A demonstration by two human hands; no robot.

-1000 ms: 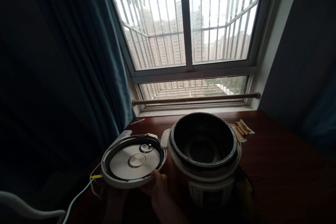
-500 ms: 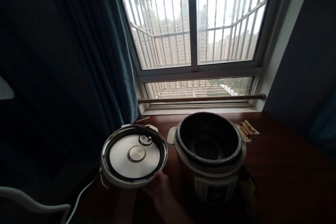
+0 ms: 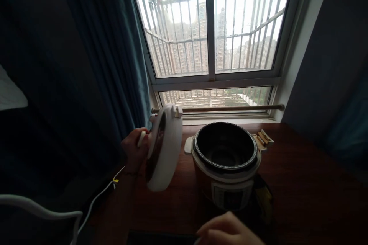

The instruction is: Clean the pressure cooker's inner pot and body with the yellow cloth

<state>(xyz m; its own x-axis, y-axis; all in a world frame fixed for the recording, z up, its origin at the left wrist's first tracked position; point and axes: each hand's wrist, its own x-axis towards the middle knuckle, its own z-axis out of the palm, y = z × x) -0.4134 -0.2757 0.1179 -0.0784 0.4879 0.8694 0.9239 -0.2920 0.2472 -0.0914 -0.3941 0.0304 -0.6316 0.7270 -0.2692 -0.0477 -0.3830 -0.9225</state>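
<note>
My left hand (image 3: 136,147) is closed around the handle of the pressure cooker lid (image 3: 165,157). The lid is turned on edge, its pale rim facing right, left of the electric pressure cooker (image 3: 230,178). The cooker stands uncovered, and its dark inner pot (image 3: 224,153) shows nothing inside that I can see. Low in the view, in front of the cooker, is my right hand (image 3: 230,231) with bent fingers; whether it holds anything is hidden by the frame's lower edge.
Everything stands on a reddish-brown wooden table (image 3: 301,176) below a barred window (image 3: 211,80). A white cord (image 3: 94,201) runs along the left. Beside the cooker's right base lies a dim yellow and black object (image 3: 263,199). A blue curtain (image 3: 126,65) hangs left.
The lid has swung from showing its metal underside to standing on edge. My right hand has left its rim and moved lower right. My left hand has come into view on the handle.
</note>
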